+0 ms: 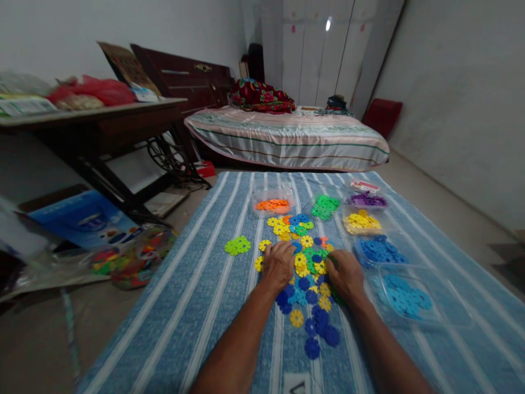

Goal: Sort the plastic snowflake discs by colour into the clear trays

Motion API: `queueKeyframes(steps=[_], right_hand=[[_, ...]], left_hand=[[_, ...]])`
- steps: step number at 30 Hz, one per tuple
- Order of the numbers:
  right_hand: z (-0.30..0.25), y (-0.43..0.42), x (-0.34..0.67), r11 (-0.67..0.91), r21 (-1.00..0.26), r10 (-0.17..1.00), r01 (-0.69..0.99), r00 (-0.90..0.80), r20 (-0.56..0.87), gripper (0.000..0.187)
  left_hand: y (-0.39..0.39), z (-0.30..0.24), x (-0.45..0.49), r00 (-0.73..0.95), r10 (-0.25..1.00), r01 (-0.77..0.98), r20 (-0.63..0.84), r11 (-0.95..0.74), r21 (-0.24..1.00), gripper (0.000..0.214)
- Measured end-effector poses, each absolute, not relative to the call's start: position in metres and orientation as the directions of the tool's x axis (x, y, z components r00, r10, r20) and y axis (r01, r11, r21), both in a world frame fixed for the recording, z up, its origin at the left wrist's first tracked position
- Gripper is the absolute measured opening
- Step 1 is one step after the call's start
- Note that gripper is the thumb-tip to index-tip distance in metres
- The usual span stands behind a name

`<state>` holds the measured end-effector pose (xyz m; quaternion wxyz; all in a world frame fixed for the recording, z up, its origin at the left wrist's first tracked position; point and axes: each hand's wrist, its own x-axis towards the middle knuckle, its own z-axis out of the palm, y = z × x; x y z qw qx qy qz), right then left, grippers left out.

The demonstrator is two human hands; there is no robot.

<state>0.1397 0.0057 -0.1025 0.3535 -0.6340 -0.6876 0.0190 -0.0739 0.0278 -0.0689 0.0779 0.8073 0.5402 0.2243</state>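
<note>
A loose pile of notched plastic snowflake discs [301, 264] in yellow, blue, green and orange lies spread across the striped cloth. At its left side my left hand [279, 266] rests palm down, fingers stretched onto the discs beside a yellow one. My right hand [346, 274] is curled at the pile's right edge, with green discs [337, 296] showing at its underside; its fingertips are mostly hidden. Dark blue discs [322, 325] trail toward me. Apart on the left sits a small group of light green discs [237, 245].
Clear boxes hold orange discs [273, 206], green discs [325, 207], purple discs [367, 200], yellow discs [362, 221], blue discs [381, 249] and light blue discs [406, 295]. Beyond the cloth-covered table [172, 306] stands a bed [287, 137]; a sewing table [102, 112] is at left.
</note>
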Motion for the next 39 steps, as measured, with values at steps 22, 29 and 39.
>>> queueKeyframes(steps=[22, 29, 39], right_hand=[[-0.1, 0.006, 0.14, 0.167, -0.333, 0.891, 0.928, 0.002, 0.454, 0.025], [-0.083, 0.004, 0.12, 0.223, -0.278, 0.862, 0.934, -0.056, 0.503, 0.029], [-0.063, 0.0, 0.098, 0.234, -0.722, 0.918, 0.651, 0.096, 0.384, 0.027]], left_hand=[[0.027, -0.069, -0.071, 0.234, 0.847, 0.817, 0.478, -0.438, 0.376, 0.022], [0.03, -0.069, -0.071, 0.294, 0.795, 0.703, 0.53, -0.556, 0.444, 0.02], [0.031, -0.075, -0.065, 0.308, 0.695, 0.572, 0.65, -0.681, 0.457, 0.016]])
